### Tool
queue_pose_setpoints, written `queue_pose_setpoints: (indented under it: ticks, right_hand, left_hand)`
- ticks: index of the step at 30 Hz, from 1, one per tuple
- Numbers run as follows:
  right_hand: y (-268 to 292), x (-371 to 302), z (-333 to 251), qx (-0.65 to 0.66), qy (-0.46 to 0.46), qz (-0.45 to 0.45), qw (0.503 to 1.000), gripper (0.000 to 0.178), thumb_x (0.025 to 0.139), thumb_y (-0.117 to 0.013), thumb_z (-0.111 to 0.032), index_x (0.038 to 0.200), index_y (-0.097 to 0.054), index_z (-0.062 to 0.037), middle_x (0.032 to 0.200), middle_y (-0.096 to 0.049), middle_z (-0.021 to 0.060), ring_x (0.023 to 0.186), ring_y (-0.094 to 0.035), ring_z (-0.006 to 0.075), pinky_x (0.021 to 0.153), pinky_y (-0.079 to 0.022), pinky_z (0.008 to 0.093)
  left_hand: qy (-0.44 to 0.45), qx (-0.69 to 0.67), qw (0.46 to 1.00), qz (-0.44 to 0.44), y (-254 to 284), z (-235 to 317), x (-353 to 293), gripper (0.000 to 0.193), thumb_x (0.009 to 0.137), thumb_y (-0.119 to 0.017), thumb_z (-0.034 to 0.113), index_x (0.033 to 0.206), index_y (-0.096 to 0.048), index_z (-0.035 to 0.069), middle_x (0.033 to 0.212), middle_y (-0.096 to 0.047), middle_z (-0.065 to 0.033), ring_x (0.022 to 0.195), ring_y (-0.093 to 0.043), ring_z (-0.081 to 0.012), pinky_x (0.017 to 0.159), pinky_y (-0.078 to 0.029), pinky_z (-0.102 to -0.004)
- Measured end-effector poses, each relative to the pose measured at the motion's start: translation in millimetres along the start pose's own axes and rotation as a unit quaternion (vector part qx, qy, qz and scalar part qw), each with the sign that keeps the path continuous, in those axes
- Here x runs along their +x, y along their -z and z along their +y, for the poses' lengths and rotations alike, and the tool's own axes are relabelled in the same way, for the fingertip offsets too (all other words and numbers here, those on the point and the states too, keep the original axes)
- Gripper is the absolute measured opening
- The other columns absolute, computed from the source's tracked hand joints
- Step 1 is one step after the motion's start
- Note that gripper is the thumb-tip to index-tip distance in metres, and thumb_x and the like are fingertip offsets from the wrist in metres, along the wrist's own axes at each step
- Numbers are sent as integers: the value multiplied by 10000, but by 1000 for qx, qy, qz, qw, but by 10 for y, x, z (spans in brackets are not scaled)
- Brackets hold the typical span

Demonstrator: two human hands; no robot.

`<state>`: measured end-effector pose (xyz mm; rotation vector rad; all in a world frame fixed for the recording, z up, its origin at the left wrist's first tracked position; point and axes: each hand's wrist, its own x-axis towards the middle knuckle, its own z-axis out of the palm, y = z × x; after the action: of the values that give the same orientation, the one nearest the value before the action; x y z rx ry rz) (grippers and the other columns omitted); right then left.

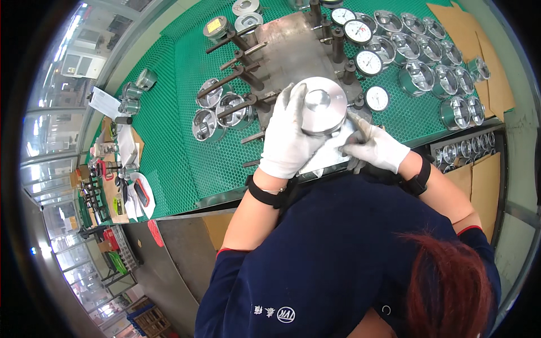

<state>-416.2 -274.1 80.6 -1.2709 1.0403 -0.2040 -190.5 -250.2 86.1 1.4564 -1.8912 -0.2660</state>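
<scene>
My left hand [288, 135], in a white glove, grips a round silver piston [332, 107] from its left side. The piston's flat crown faces up, with a shallow round dish in it. Close by its lower right edge is my right hand [376, 147], also gloved, with curled fingers; what they hold, if anything, is hidden. Under the piston a white sheet or cloth [327, 156] shows at the bench's front edge. Just beyond stands a steel gauge fixture [293, 50] with dark posts and rods.
Dial gauges [369, 62] line the fixture's right side. Several pistons [417, 77] stand in rows farther right, and a few others [208, 125] sit left of the fixture. Green perforated matting [169, 141] covers the bench. Cardboard [479, 62] lies at the right edge; papers and tools are far left.
</scene>
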Motion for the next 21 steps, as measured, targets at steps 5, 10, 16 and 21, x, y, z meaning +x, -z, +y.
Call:
queue_pose_setpoints:
  ticks: [5,10,16,21]
  right_hand:
    - [-36,-248,-180,90,191,38,977,842,871,-704,-122,1550,-229,28,1416,-511,175,1292,-502,228,1084,-419,338]
    - [331,-582,-59,189,249,152,937,619,922,-470,-241,1475,-398,28,1310,-596,161,1219,-582,248,1063,-450,362]
    - [1313,-945,896,254,283,428,820,397,984,-504,-154,1364,-493,-38,1322,-547,110,1178,-578,231,989,-507,403]
    - [1464,-746,1235,208,80,500,837,363,946,-578,-308,1157,-650,-22,1147,-668,93,899,-671,172,716,-554,282]
  left_hand:
    - [339,-448,817,-130,282,306,-41,476,870,-683,167,1282,-561,-39,1172,-648,-148,1034,-631,-184,897,-520,-328]
    - [129,-352,918,-130,728,400,11,467,927,-620,167,1349,-526,-8,1171,-646,-134,928,-644,-170,843,-523,-310]
    - [252,-173,911,277,1562,-957,-11,314,1025,-550,188,1259,-600,-16,1204,-620,-144,987,-688,-222,848,-580,-328]
    - [285,173,943,-14,1250,-1981,-299,635,883,-671,263,1423,-466,1,1280,-591,-267,1222,-581,-383,1026,-471,-429]
